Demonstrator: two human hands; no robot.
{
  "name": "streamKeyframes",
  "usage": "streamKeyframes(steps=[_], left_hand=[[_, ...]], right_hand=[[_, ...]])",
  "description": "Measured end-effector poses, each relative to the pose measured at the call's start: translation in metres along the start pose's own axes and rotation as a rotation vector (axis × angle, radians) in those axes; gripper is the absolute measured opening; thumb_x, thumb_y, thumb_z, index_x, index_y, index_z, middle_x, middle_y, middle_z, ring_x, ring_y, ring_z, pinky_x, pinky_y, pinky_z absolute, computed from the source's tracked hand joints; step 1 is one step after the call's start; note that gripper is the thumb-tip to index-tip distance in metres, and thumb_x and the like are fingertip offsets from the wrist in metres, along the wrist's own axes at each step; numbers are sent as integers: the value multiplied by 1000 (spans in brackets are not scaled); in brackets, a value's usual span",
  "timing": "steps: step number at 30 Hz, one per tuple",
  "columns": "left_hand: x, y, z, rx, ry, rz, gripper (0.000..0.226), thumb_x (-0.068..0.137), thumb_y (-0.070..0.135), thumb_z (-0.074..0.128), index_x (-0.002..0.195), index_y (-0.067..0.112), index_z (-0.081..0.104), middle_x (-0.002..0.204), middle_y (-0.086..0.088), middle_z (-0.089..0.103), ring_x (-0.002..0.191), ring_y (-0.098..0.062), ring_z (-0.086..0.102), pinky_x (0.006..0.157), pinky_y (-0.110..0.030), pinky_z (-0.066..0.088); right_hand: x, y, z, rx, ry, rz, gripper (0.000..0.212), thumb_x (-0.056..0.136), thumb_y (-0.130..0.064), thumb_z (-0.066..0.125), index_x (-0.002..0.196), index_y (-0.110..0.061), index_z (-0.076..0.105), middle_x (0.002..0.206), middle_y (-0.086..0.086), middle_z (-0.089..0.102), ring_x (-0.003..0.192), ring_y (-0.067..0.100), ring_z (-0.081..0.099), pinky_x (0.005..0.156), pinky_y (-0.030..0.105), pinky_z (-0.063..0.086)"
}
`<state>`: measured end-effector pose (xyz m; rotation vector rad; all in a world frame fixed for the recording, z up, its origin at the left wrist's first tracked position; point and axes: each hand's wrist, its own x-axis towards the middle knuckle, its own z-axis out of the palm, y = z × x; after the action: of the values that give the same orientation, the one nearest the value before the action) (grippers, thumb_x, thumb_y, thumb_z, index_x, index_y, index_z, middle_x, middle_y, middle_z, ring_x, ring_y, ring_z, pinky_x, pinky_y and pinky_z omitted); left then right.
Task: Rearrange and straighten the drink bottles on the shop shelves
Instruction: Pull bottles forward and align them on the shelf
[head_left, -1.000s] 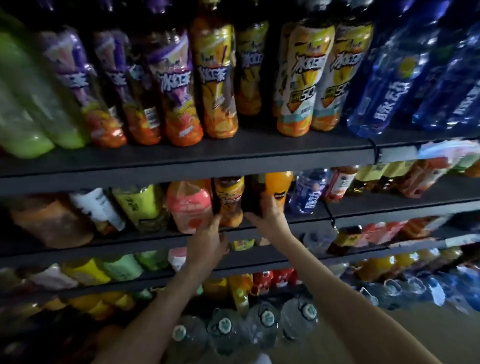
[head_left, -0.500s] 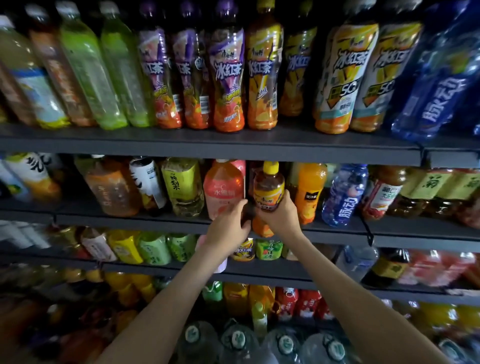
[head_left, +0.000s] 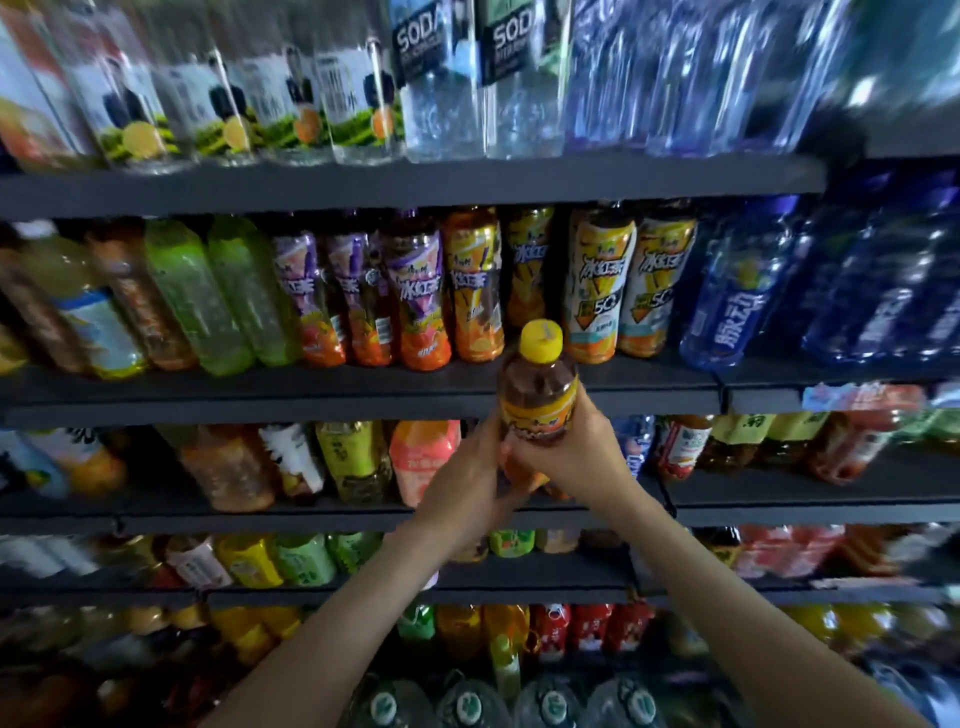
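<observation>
A small brown tea bottle (head_left: 538, 387) with a yellow cap and an orange label is lifted off the third shelf, its cap level with the shelf above. My right hand (head_left: 576, 457) grips its lower body from the right. My left hand (head_left: 467, 493) wraps the bottle's base from the left and below. Behind the bottle, the second shelf (head_left: 363, 395) carries a row of tall iced tea bottles (head_left: 472, 291) with purple, orange and white labels.
On the third shelf a pink-labelled bottle (head_left: 423, 457) and a green-labelled bottle (head_left: 350, 460) stand left of my hands; dark tea bottles (head_left: 683, 447) stand to the right. Blue bottles (head_left: 737, 291) fill the right of the second shelf. Clear soda bottles (head_left: 441, 83) line the top shelf.
Both hands have lifted the yellow-capped bottle out of its place on the third shelf and raised it in front of the shelf above. The camera has tilted up.
</observation>
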<state>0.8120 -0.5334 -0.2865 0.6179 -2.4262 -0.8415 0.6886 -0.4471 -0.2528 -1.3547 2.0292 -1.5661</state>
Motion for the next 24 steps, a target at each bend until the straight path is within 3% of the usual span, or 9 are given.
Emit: streamKeyframes(steps=[2, 5, 9, 12, 15, 20, 24], left_hand=[[12, 8, -6, 60, 84, 36, 69, 84, 35, 64, 142, 25, 29, 124, 1, 55, 112, -16, 54, 83, -38, 51], [25, 14, -12, 129, 158, 94, 76, 88, 30, 61, 149, 16, 19, 138, -7, 47, 124, -21, 45, 93, -35, 46], [43, 18, -20, 168, 179, 132, 70, 90, 27, 60, 147, 9, 23, 142, -10, 42, 129, -24, 41, 98, -31, 39], [55, 21, -23, 188, 166, 157, 67, 91, 24, 59, 147, 8, 25, 144, -11, 41, 131, -24, 40, 100, -31, 38], [65, 17, -23, 224, 153, 163, 64, 93, 25, 56, 147, 11, 25, 143, -9, 40, 132, -23, 38, 100, -33, 41], [80, 0, -32, 335, 301, 147, 60, 89, 14, 58, 143, 6, 34, 141, -15, 42, 130, -29, 40, 103, -36, 38], [92, -20, -43, 557, 387, 181, 68, 77, 5, 70, 138, 0, 40, 140, -23, 39, 128, -39, 40, 106, -45, 37]], right_hand=[[11, -11, -1, 50, 72, -29, 56, 68, -16, 81, 115, -22, 50, 96, -14, 62, 85, -11, 57, 67, 2, 42], [27, -19, 0, 84, 166, -58, 58, 71, -17, 81, 115, -27, 45, 99, -17, 58, 88, -19, 54, 71, 2, 41], [46, -23, 0, 121, 271, -26, 56, 71, -21, 80, 113, -26, 42, 102, -8, 60, 92, 0, 58, 75, 11, 46], [60, -24, -2, 97, 322, -30, 57, 71, -18, 79, 116, -20, 42, 100, -10, 54, 90, 0, 55, 69, 2, 41], [74, -22, -2, 18, 310, -24, 61, 73, -18, 78, 121, -9, 40, 105, -2, 51, 95, 8, 50, 65, 3, 37], [95, -18, 3, -81, 291, -7, 57, 79, -15, 73, 121, -1, 38, 102, 3, 48, 91, 12, 45, 58, -4, 33], [104, -12, 8, -78, 275, 13, 64, 80, -22, 74, 128, -6, 35, 117, 8, 53, 108, 18, 52, 79, 13, 39]])
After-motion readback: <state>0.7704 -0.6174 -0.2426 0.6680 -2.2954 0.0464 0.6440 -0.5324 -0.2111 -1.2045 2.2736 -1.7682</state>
